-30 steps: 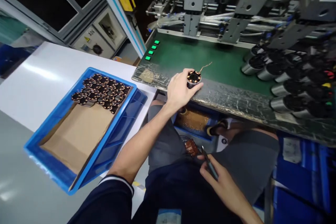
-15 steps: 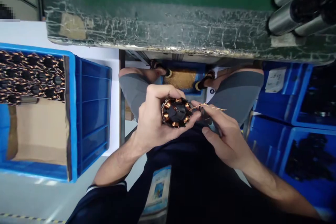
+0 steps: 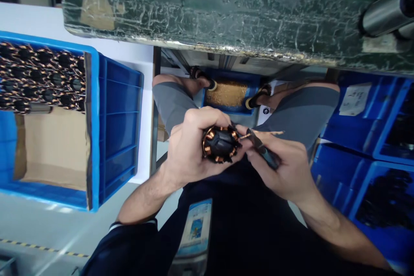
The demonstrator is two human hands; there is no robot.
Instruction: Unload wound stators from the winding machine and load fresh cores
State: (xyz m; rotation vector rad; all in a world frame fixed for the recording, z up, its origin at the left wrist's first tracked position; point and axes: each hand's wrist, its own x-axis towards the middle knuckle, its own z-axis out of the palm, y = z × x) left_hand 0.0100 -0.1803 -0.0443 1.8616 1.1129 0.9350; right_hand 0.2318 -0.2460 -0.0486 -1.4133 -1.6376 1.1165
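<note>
Left hand (image 3: pixel 194 146) grips a copper-wound core (image 3: pixel 221 144); right hand (image 3: pixel 284 159) grasps a tool (image 3: pixel 263 151); scuffed green bench (image 3: pixel 207 17) beyond.

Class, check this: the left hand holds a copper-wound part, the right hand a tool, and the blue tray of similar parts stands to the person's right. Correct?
Not quite: the head view shows the blue tray of similar parts on the person's left. The left hand does hold the copper-wound part, and the right hand a tool.
</note>
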